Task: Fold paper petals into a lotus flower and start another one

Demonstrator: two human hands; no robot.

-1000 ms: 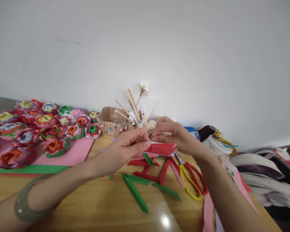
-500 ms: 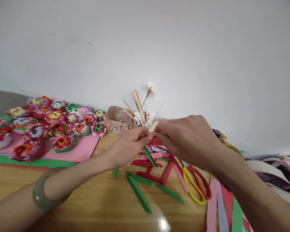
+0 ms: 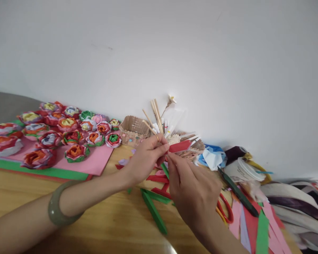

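A red folded paper strip [image 3: 180, 146] points up and right from between my fingertips. My left hand [image 3: 147, 157], with a jade-coloured bangle on the wrist, pinches its left end. My right hand [image 3: 194, 190] is closed, its thumb and finger meeting my left fingertips at the same end of the strip. The exact hold at the fingertips is partly hidden. Under my hands lie folded green paper strips [image 3: 155, 211] and red paper strips [image 3: 159, 178]. Scissors with red and yellow handles [image 3: 226, 208] are half covered by my right hand.
Several folded paper flowers [image 3: 75, 152] sit on pink paper [image 3: 98, 160] at left. Against the wall are a beaded basket [image 3: 134, 132] and wooden sticks [image 3: 157, 113]. At right are a dark green pen-like tool [image 3: 238, 192], a white tub [image 3: 242, 171] and coloured paper strips [image 3: 262, 229].
My right hand has turned and dropped lower, uncovering the red strip and the things behind it. The view has swung slightly right, so the tub and the dark green tool now show.
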